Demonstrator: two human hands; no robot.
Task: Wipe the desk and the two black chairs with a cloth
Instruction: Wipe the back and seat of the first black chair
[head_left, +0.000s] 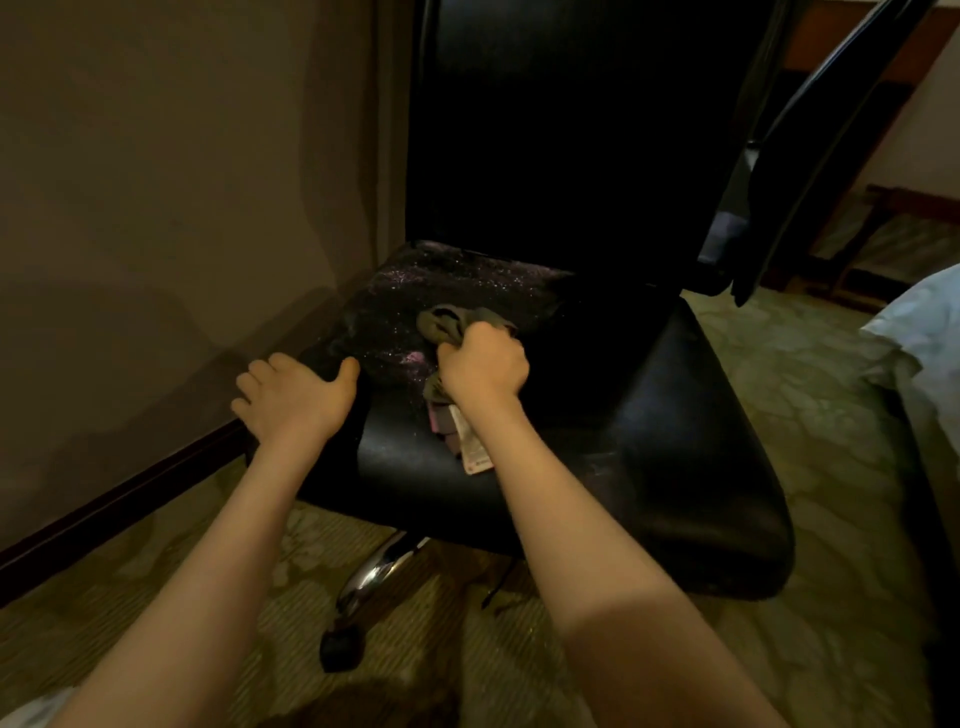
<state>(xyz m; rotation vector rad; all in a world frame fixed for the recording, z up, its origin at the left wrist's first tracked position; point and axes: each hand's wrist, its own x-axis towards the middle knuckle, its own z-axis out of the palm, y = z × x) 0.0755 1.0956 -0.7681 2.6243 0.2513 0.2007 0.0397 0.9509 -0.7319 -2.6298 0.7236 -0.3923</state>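
A black chair with a high back stands in front of me, its seat speckled with pale dust toward the back left. My right hand grips a bunched grey-green cloth on the middle of the seat; a tag end of the cloth hangs out below my fist. My left hand holds the seat's left front edge, thumb on top and fingers over the side.
A beige wall with a dark skirting board runs along the left. The chair's chrome base leg and a castor stand on patterned carpet. Pale bedding shows at the right edge. A second dark chair back leans behind on the right.
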